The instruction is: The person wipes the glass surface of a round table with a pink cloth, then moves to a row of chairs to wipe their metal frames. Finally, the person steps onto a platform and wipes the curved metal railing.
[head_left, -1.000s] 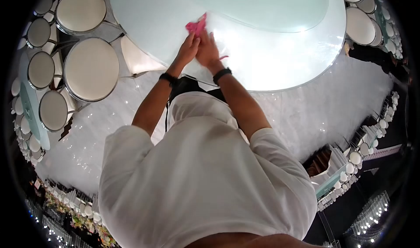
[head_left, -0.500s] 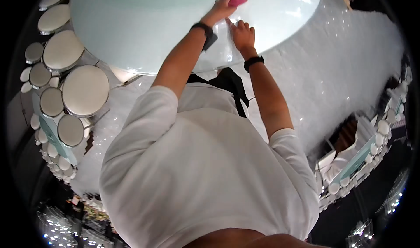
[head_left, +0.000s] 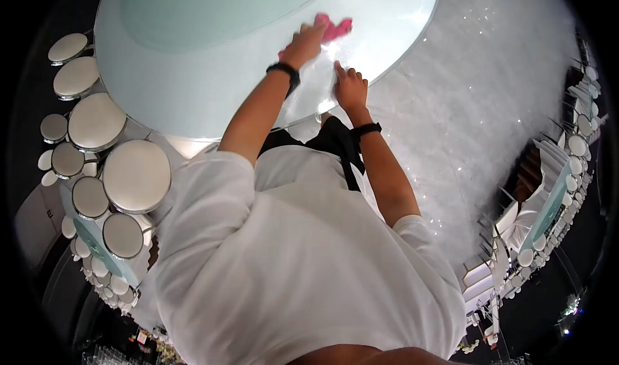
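Note:
My left hand (head_left: 304,45) is closed on a bright pink cloth (head_left: 335,28), pressed against the glossy pale glass tabletop (head_left: 174,88). The cloth bunches out beyond the fingers, and a bit of pink also shows beside the wrist. Motion blurs this hand a little. My right hand (head_left: 351,89) rests at the near right part of the tabletop, index finger stretched out and the other fingers loosely bent. Nothing shows in it. Both wrists carry dark bands. A raised round glass disc (head_left: 213,10) lies farther in on the table.
Several chairs with round cream backs (head_left: 137,175) crowd the table's left side. Shiny grey-white floor (head_left: 445,101) stretches to the right. Another table (head_left: 548,204) with chairs and white cloth stands at the far right, and one more table (head_left: 97,242) is at lower left.
My left hand has swept the pink cloth leftward and nearer to my body. My right hand has shifted slightly nearer. The view has tilted, showing more of the table's middle.

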`<state>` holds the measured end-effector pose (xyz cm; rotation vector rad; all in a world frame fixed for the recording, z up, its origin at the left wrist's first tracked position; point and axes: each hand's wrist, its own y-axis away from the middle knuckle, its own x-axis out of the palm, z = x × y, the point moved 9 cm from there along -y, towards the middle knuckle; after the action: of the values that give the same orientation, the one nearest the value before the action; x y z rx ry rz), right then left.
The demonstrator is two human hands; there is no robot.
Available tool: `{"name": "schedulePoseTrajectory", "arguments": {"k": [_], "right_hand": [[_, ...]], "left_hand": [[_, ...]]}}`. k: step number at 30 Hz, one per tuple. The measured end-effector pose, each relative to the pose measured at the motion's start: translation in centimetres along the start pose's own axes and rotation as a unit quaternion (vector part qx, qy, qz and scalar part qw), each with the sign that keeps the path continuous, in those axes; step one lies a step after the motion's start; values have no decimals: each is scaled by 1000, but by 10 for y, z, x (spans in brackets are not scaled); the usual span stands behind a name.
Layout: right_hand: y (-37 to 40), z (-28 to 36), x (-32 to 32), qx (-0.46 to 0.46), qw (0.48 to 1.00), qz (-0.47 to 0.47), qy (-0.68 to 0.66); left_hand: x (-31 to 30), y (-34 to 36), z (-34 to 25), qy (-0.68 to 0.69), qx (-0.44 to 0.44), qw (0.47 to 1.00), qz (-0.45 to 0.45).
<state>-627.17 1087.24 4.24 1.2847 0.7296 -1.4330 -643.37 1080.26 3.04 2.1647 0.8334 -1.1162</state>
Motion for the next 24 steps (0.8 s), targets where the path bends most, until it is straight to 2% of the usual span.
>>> {"name": "schedulePoseTrajectory", "arguments": {"k": [2,3,4,5,7,9,11,12,13,14,15,17,18,19,20,21,22,23,24], "right_hand": [[6,24,-9,-9,999,-44,-7],[13,38,-13,-16,997,-75,-17],[24,59,-18,-58,987,-146,-26],[29,79,-5,-100,985,-132,-47],[43,124,17,-115,986,-34,-116],[62,165,24,-136,984,-62,-101],[76,206,50,-189,971,-34,-144],[85,229,54,-196,969,33,-144],[93,253,56,-203,964,99,-143],[102,273,87,-235,950,133,-160],[106,292,116,-265,934,161,-176],[135,330,115,-336,893,185,-233],[142,337,131,-302,913,180,-207],[153,337,154,-264,931,174,-181],[166,335,161,-266,933,164,-178],[184,331,148,-280,926,178,-181],[195,317,177,-302,929,145,-159],[209,304,176,-351,922,112,-118],[215,284,178,-304,934,146,-119]], "left_hand": [[7,49,4,18,16,1000,18],[10,76,8,45,39,998,-20],[10,105,9,63,53,996,-30],[8,132,10,89,51,995,-12],[4,183,26,116,38,992,-37],[2,229,58,136,55,987,-67],[1,268,100,199,85,971,-105],[-18,294,106,209,97,968,-103],[-24,316,120,152,91,977,-116],[-31,342,134,138,95,974,-154],[-31,364,150,74,63,981,-166],[-16,394,187,64,49,983,-164],[-22,410,187,58,62,968,-237],[-13,419,196,31,19,976,-214],[2,426,198,-36,16,986,-161],[23,436,202,-18,21,994,-110],[41,443,198,40,34,992,-116],[52,443,180,32,97,987,-124],[108,440,196,55,104,993,-7]]}}
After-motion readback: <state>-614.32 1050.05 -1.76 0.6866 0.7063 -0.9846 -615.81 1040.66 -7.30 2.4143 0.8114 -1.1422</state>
